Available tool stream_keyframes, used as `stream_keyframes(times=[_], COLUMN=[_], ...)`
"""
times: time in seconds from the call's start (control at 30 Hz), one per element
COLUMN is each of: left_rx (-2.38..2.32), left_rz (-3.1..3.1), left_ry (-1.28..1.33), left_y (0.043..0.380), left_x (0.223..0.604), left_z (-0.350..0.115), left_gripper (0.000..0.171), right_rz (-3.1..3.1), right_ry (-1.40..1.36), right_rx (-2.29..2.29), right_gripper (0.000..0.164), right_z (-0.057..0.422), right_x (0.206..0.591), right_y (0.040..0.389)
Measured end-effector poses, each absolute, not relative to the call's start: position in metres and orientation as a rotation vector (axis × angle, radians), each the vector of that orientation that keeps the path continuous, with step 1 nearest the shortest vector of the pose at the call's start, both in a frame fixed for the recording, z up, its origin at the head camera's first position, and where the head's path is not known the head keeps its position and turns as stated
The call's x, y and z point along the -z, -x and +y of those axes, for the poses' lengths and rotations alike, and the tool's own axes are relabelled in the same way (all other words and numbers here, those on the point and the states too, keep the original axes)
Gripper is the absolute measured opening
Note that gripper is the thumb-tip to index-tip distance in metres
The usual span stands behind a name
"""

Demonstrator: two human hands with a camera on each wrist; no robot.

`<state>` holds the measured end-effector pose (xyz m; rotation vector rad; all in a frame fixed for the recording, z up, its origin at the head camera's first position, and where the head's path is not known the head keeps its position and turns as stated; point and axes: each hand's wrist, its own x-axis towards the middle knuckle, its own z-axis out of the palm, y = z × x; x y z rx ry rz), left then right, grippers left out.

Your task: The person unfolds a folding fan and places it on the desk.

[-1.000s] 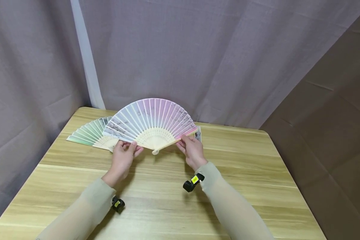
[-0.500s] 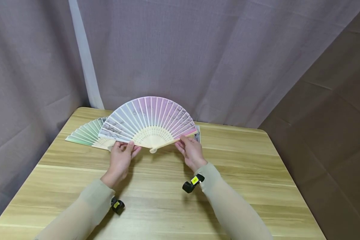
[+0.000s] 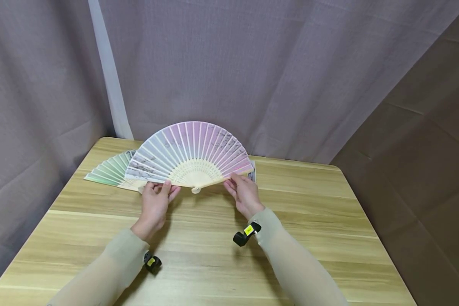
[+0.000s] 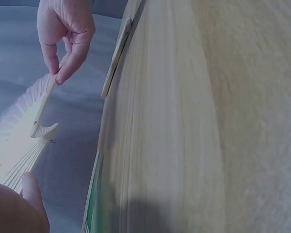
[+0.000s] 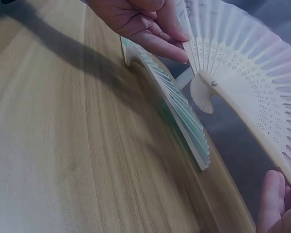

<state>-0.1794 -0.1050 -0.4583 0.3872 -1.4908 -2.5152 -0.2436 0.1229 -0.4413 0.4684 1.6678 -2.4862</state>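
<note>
A folding fan (image 3: 193,144), fading from pale blue to pink over cream pierced ribs, is spread wide above the table in the head view. My left hand (image 3: 154,202) pinches its lower left edge. At the lower right edge, my right hand (image 3: 246,193) grips the pink-edged outer rib between thumb and fingers. The fan's pivot end (image 5: 208,90) points down between both hands in the right wrist view. Behind it to the left lies a second fan (image 3: 111,169), green and spread, partly covered by the first.
A patterned piece (image 3: 253,171) shows behind my right hand, mostly hidden. The left wrist view has a slim wooden stick (image 4: 117,58) on the table near its edge. The wood-grain table (image 3: 313,238) meets grey curtains (image 3: 214,63) at the back.
The blue-pink fan has shifted slightly left and its top edge has risen a little. Both hands keep their hold, the left one having moved slightly left.
</note>
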Motion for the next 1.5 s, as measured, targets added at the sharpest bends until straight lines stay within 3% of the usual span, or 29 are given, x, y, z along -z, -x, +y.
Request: stream_keyframes(times=[0.6, 0.87, 1.33, 1.5], left_rx=[2.53, 2.554, 2.664, 2.677], left_rz=[-1.387, -1.472, -1.737, -1.87], left_ry=[-0.381, -0.389, -0.329, -0.385], left_y=[0.175, 0.145, 0.086, 0.081], left_x=[0.458, 0.463, 0.474, 0.469], left_z=[-0.108, -0.123, -0.159, -0.179], left_gripper=[0.021, 0.027, 0.035, 0.038], right_rz=[1.502, 1.479, 1.445, 1.436], right_ry=[-0.445, -0.364, -0.376, -0.363], right_rx=[2.53, 2.477, 2.342, 2.333], right_gripper=[0.013, 0.013, 0.03, 0.031], right_z=[0.12, 0.124, 0.156, 0.161], right_x=[0.453, 0.462, 0.477, 0.478], right_y=[0.239, 0.207, 0.136, 0.13])
